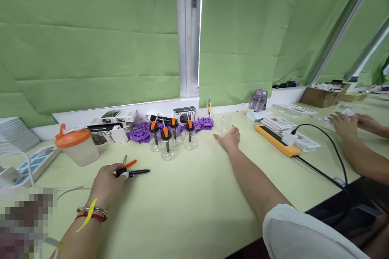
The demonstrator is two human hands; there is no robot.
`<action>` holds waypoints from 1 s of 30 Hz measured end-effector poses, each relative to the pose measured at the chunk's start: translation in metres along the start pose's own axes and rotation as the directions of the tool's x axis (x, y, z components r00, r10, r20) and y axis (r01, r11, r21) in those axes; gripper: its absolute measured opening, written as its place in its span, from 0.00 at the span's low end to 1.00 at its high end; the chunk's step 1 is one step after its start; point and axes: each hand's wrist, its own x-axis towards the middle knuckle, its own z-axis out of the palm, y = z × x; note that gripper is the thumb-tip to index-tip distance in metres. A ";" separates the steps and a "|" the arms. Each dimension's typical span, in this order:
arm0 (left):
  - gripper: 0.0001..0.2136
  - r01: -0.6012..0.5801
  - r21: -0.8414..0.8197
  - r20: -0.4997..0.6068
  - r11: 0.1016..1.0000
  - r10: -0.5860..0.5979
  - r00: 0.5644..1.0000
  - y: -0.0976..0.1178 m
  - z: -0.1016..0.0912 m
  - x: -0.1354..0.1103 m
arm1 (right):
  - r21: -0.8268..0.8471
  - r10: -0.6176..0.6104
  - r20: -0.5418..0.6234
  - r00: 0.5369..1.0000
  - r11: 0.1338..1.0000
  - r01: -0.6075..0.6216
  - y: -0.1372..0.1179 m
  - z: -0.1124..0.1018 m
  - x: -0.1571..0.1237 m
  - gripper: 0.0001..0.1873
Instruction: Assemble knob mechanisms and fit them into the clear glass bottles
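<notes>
My left hand [107,183], wearing bracelets at the wrist, is closed on a black and orange bottle lid [130,165] with a thin metal spout and a black handle pointing right. Farther right, my right hand [230,139] reaches to a clear glass bottle [225,124], thumb on its left and fingers on its right. That bottle has no lid on it. Between my hands stand several glass bottles with black and orange lids, among them a front one [169,153] and a right one [191,142].
Purple plastic parts [140,135] and cup-holder boxes [111,134] lie along the wall. An orange-lidded shaker [79,151] stands left beside a power strip [39,164]. At right are an orange power strip [275,141], printed papers [275,124] and a co-worker's hands [346,124].
</notes>
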 end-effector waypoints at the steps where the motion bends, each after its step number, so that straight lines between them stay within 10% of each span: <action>1: 0.19 0.043 -0.033 0.013 0.999 -0.042 0.999 0.002 -0.002 -0.001 | -0.023 0.019 0.030 0.999 1.000 -0.018 0.000 0.001 0.003 0.57; 16: 0.17 0.249 -0.334 0.153 0.909 -0.208 0.966 0.009 -0.003 -0.008 | -0.157 0.084 0.138 0.987 0.986 -0.062 0.015 0.012 0.038 0.44; 30: 0.20 0.129 -0.286 0.119 0.950 -0.098 0.988 -0.001 0.013 -0.007 | 0.313 0.224 -0.062 0.973 0.930 -0.194 0.031 -0.016 0.008 0.48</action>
